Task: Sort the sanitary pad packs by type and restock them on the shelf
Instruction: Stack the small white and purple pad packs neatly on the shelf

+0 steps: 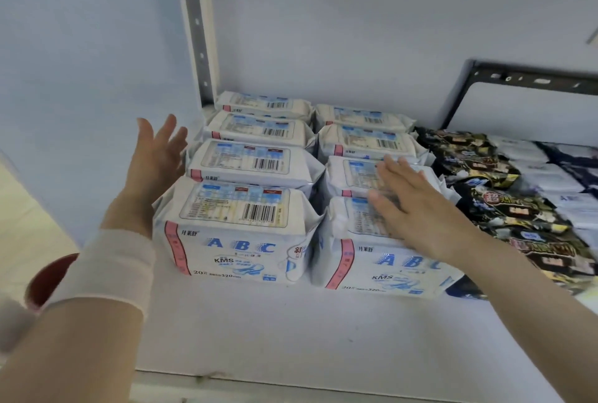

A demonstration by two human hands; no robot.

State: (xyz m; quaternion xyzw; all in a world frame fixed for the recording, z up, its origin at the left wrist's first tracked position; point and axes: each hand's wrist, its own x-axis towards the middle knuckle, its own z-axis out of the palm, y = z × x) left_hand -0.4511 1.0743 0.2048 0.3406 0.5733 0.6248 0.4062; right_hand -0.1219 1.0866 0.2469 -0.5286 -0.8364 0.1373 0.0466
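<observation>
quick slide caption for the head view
White ABC pad packs in two rows on the shelf; right hand flat on the right row, left hand open beside the left row.

White shelf (291, 331), rowed pad packs (236, 234).

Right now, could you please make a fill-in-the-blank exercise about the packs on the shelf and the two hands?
The white ABC packs stand in ____ rows, front to back.
The right hand lies flat on the ____ row.
The open left hand holds ____.
The neighbouring packs directly right of the white ones are mostly ____.
Missing words: two; right; nothing; black.
</observation>
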